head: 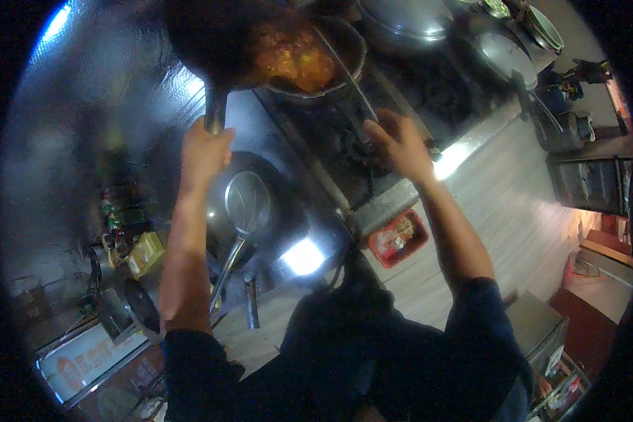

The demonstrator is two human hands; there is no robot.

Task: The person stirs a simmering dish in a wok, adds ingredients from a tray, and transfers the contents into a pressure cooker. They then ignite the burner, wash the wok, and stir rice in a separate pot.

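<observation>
My left hand [205, 147] grips the handle of a dark wok [211, 47], which is tilted over a round pot [363, 50] at the top of the view. Reddish-orange food [298, 63] with yellow pieces shows in and over the pot; where the wok's edge lies against it is blurred. My right hand [398, 140] is closed around the end of a long thin metal utensil [348, 76], whose far end reaches to the food. Below my left hand, a round metal strainer [247, 203] lies across another dark wok [285, 195].
Dark stove burners [364, 153] lie under my right hand, edged by a metal rim [390, 203]. A lidded metal pot [411, 18] stands beyond. A red plastic bin [399, 238] holding scraps is below the stove edge. A yellow box [145, 255] and bottles stand at the left.
</observation>
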